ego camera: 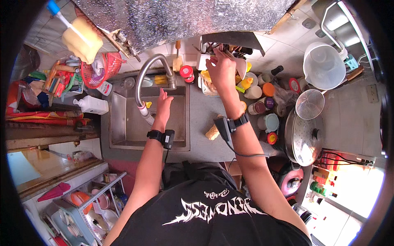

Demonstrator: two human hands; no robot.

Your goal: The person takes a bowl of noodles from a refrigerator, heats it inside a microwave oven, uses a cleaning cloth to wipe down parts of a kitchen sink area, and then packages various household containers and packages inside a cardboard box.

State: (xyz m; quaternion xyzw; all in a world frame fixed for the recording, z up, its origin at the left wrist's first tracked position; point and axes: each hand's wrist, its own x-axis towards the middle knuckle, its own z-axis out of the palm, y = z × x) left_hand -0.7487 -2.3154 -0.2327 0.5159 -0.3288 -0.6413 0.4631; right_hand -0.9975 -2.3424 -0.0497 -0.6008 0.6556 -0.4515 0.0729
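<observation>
My left hand hovers over the stainless-steel sink, just right of the curved metal faucet. Its thumb stands apart from the fingers, with nothing in them. At the back of the counter, my right hand reaches to a white utensil holder crowded with utensils. The fingertips are among the handles, and whether they grip one is unclear. Beneath that hand is a white-rimmed tray, partly hidden. A tan, rough-textured piece lies on the grey counter, near my right wrist.
Jars and bottles crowd the counter's right side, beside a large lidded steel pot. A strainer and a translucent jug hang above. Left of the sink stand a white pump bottle and a red basket. A foil-covered surface overhangs the back.
</observation>
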